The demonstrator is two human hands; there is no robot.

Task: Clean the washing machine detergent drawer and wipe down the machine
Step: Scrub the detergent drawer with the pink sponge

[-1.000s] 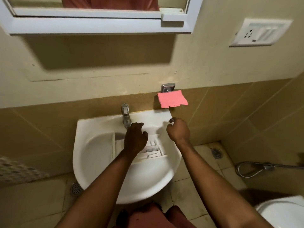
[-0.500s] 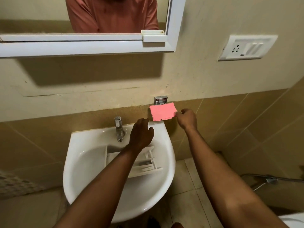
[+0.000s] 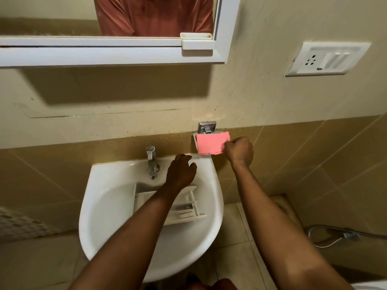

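The white-framed mirror (image 3: 104, 56) hangs on the beige wall above the white sink (image 3: 100, 206). The detergent drawer (image 3: 184, 214) lies inside the basin, tilted, with its compartments facing up and its near end towards the right rim; my left forearm crosses over the middle of it. My left hand (image 3: 181, 171) is above the drawer's far end, near the back rim of the sink and just right of the chrome tap (image 3: 151, 164). Its fingers are loosely curled and grip nothing that I can see; whether the fingertips touch the rim I cannot tell. My right hand (image 3: 238, 150) is out past the sink's right side, against the tiled wall, fingers curled in and pinching the right edge of the pink cloth (image 3: 209, 145). The cloth lies flat on a small white wall tray (image 3: 195, 139) under a chrome bracket (image 3: 207, 127).
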